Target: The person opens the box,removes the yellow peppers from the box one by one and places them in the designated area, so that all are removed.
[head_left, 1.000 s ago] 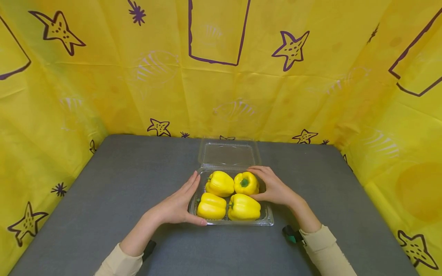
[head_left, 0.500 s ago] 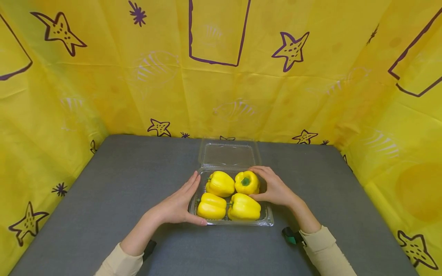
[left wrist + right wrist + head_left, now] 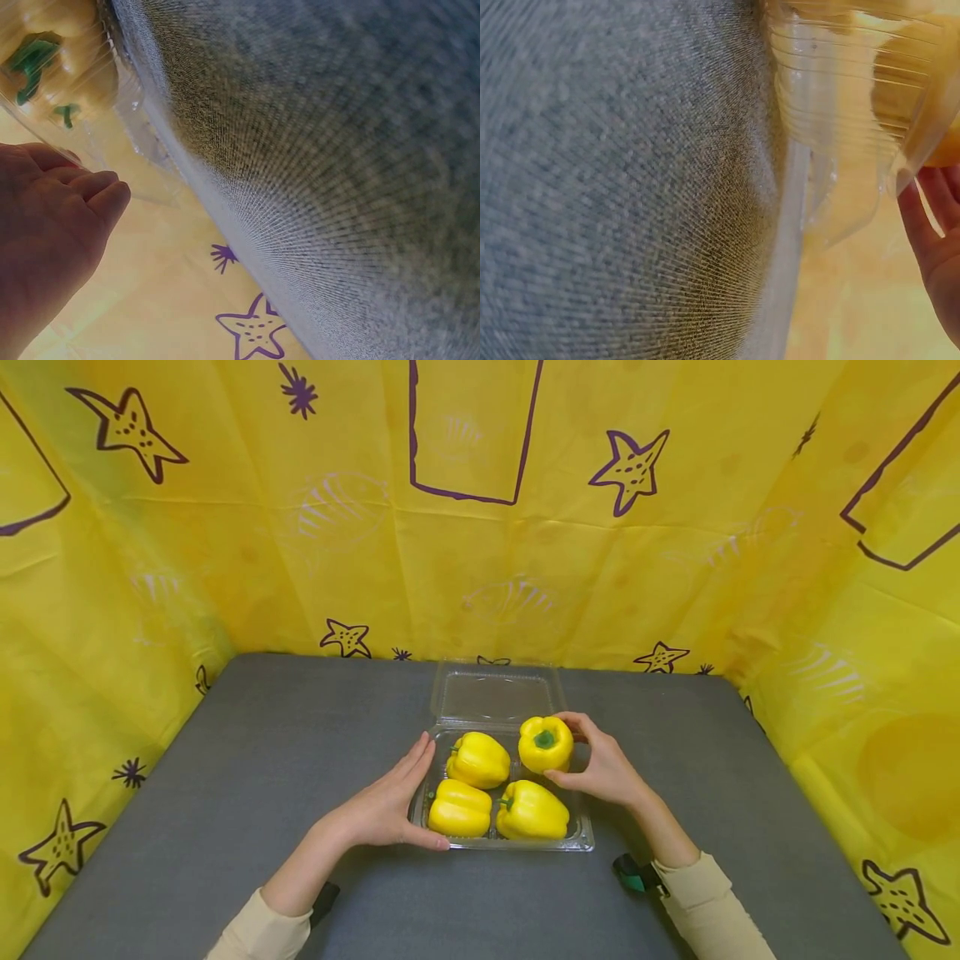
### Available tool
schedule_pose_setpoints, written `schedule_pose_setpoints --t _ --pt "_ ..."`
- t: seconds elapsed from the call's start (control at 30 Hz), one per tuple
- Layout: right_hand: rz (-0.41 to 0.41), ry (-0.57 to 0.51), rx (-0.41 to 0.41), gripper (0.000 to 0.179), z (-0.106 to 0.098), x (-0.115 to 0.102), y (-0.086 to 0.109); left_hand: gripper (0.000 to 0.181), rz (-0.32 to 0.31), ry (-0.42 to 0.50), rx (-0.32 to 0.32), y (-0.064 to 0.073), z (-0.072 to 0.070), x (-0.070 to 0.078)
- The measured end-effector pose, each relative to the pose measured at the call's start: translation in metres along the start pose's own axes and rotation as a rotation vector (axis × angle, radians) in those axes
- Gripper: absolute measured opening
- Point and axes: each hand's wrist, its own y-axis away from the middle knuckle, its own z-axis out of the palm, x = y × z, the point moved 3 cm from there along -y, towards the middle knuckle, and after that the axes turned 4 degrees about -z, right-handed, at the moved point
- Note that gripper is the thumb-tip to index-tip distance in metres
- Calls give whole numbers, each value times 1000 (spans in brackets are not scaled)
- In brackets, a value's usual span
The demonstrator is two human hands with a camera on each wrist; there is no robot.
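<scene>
The right hand (image 3: pixel 606 768) grips a yellow pepper (image 3: pixel 542 750), thumb on its near side and fingers behind, at the far right corner of the clear container (image 3: pixel 517 845). The left hand's (image 3: pixel 378 810) straight fingers lie along its left edge.

The left forearm (image 3: pixel 315 864) comes in from seven o'clock; the left hand (image 3: pixel 386 806) has its fingers straight toward one o'clock, thumb toward three. The right forearm (image 3: pixel 663 831) enters from five; the right hand (image 3: pixel 600 768) grips, fingers bent toward ten, thumb toward nine.
</scene>
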Motion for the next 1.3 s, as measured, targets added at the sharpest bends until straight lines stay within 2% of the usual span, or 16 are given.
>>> schedule_pose_setpoints --t 0.33,0.47,0.63,0.73,1.1,1.3 --pt "61 -119 128 78 -7 -7 4 135 3 10 -3 -1 1 -1" --pt "98 -206 175 78 -11 -6 8 135 5 9 -3 -1 1 -1" --pt "82 -323 239 77 -16 -4 10 135 -3 7 -8 -1 1 -1" --pt "99 -362 277 76 -18 -3 11 136 -2 6 -9 -1 0 0" --pt "258 -359 359 76 -28 5 13 135 25 2 9 -1 1 0" --pt "340 -333 389 71 -38 -13 9 135 29 -1 14 -1 2 -1"
